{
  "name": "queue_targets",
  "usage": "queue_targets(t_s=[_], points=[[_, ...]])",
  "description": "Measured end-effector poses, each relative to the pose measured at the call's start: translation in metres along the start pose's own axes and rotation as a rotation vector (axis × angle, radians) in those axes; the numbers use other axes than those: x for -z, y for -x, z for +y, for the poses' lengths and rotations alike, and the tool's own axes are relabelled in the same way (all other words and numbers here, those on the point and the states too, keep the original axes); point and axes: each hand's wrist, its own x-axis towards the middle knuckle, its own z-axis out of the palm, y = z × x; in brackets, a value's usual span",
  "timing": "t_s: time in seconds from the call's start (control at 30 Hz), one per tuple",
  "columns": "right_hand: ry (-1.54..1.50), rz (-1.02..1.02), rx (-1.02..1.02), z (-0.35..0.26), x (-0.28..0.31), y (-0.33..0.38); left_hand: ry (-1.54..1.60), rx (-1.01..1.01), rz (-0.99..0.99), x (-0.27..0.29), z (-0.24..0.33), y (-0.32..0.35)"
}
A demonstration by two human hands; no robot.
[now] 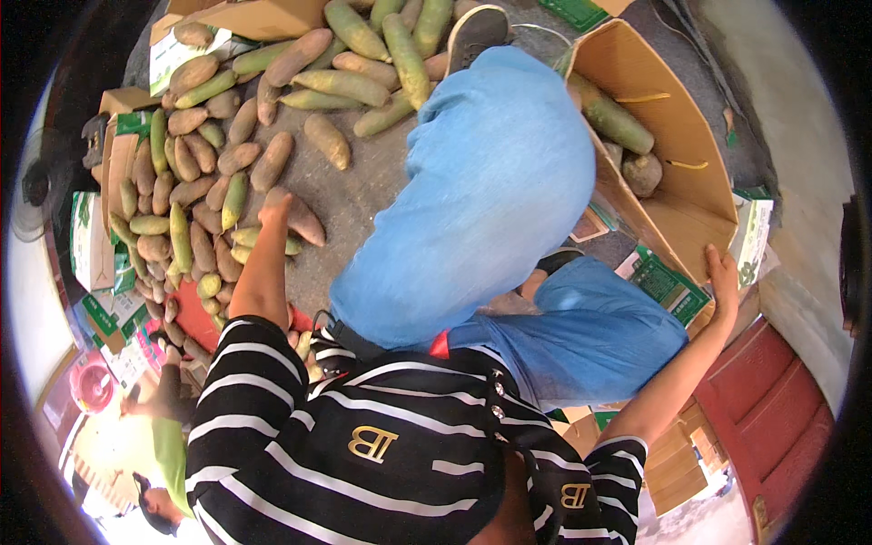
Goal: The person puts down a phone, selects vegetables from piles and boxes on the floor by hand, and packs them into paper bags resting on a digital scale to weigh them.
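Note:
On the left, my left hand [276, 205] reaches down to the floor, its fingers closed round one end of a soil-coated radish [307, 223]. Many long radishes, some green and some brown with earth, lie around it, among them a brown radish [272, 162] just beyond the hand. To the right, my right hand [721, 271] grips the near rim of a tilted cardboard box [686, 195]. Inside that box lie a large green radish [616, 120] and a rounder, earthy radish [643, 174]. Part of the box's inside is hidden by its near wall.
My legs in blue trousers [490, 173] stand between the radishes and the box. Cardboard boxes [116, 150] line the left side. A co-worker [166, 454] is at the lower left, near a pink basin [92, 386]. A red door [763, 409] stands at the lower right.

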Motion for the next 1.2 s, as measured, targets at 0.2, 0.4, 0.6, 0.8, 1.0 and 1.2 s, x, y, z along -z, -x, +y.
queue_targets(t_s=[0.2, 0.4, 0.6, 0.8, 1.0, 1.2], points=[[0.032, 0.087, -0.026, -0.003, -0.006, 0.0, 0.454, 0.339, -0.038, -0.04, -0.012, -0.002], [0.073, 0.097, 0.033, -0.008, -0.004, 0.005, 0.935, 0.202, -0.107, -0.043, 0.05, 0.055], [0.123, 0.138, 0.038, -0.006, -0.006, 0.003, 1.219, -0.081, -0.081, -0.025, 0.151, 0.131], [0.083, 0.123, 0.078, -0.009, -0.004, 0.008, 0.849, -0.598, 0.455, -0.005, 0.242, 0.135], [0.067, 0.087, 0.067, -0.013, -0.005, 0.007, 0.83, -0.402, -0.335, -0.03, 0.275, 0.049], [0.189, 0.084, 0.062, -0.014, -0.003, 0.007, 0.612, -0.907, -0.566, 0.029, 0.295, 0.133]])
